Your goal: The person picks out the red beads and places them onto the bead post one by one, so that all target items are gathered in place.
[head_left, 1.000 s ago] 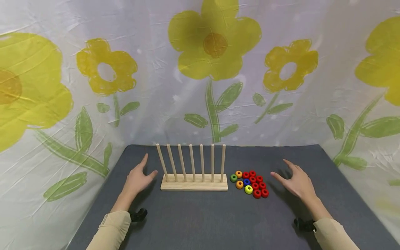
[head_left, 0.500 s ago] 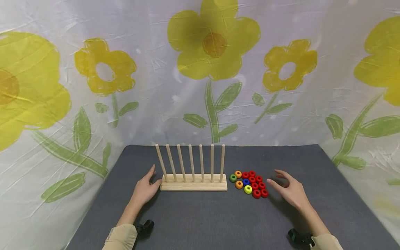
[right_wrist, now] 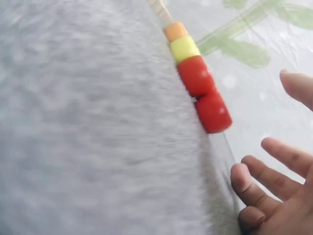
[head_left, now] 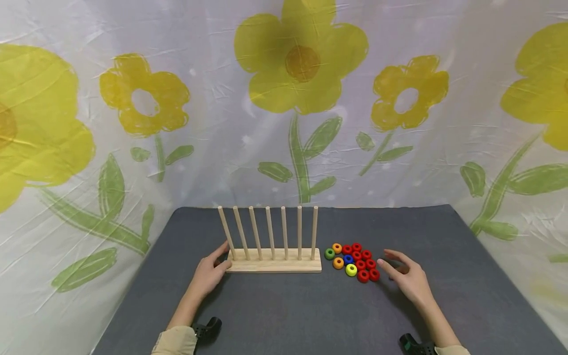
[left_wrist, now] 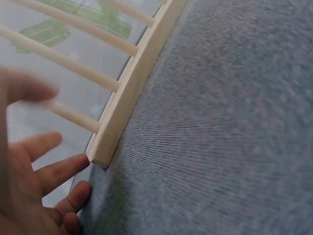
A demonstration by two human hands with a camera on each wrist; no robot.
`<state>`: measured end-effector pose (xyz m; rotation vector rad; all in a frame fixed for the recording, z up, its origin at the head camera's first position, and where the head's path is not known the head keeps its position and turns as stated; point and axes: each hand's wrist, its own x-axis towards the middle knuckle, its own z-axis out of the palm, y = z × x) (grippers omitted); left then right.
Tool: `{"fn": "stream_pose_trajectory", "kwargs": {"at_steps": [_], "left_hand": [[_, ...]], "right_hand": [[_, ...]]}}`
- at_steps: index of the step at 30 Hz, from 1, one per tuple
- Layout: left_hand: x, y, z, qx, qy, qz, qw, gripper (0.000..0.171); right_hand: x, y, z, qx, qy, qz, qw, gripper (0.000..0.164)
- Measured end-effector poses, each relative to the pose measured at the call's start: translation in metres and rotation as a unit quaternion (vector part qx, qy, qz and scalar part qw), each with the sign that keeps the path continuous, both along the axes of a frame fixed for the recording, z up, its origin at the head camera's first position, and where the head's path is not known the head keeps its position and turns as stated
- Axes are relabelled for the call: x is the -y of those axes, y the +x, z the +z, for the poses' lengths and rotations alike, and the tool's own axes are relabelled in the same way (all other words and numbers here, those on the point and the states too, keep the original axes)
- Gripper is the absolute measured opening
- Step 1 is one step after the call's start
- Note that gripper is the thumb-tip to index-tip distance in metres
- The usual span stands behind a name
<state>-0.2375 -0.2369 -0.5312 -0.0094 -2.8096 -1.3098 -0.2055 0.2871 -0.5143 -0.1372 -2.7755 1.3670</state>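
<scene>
A pale wooden rack (head_left: pixel 275 266) with several upright pegs stands on the table in the head view. My left hand (head_left: pixel 207 275) is at its left end, thumb near the front edge and index finger towards the back. In the left wrist view the fingers (left_wrist: pixel 63 174) are spread, with a fingertip right at the base's corner. To the right of the rack lie several ring beads: red ones (head_left: pixel 363 275), a blue one (head_left: pixel 348 259), a yellow one (head_left: pixel 351 269), a green one (head_left: pixel 329 253) and orange ones (head_left: pixel 338 263). My right hand (head_left: pixel 410 282) hovers just right of them, fingers loosely bent, holding nothing.
A dark grey cloth (head_left: pixel 284 315) covers the table. Behind it hangs a pale curtain (head_left: pixel 213 162) printed with yellow flowers. A black wrist strap (head_left: pixel 207 329) is on the left arm, another (head_left: pixel 414 345) on the right.
My left hand has moved right and slightly towards me, up to the rack's left end. My right hand has come lower and left, closer to the red beads. Rack and beads stay in place.
</scene>
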Motion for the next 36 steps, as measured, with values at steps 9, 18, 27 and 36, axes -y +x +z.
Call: {"fn": "stream_pose_trajectory", "kwargs": {"at_steps": [9, 18, 27, 36], "left_hand": [[-0.003, 0.003, -0.005, 0.025, -0.038, -0.004, 0.999, 0.103], [-0.009, 0.004, -0.014, 0.002, -0.094, 0.007, 0.9955, 0.11], [-0.012, 0.007, -0.017, -0.027, -0.111, 0.011, 0.9934, 0.098], [-0.013, 0.009, -0.018, -0.03, -0.115, 0.008, 0.9929, 0.095]], "right_hand": [[-0.004, 0.0, -0.016, -0.033, -0.029, 0.03, 0.999, 0.053], [-0.007, 0.002, -0.025, -0.069, -0.03, 0.073, 0.994, 0.04], [-0.006, 0.002, -0.026, -0.074, -0.023, 0.075, 0.994, 0.039], [-0.004, 0.002, -0.029, -0.078, 0.006, 0.064, 0.995, 0.033]]}}
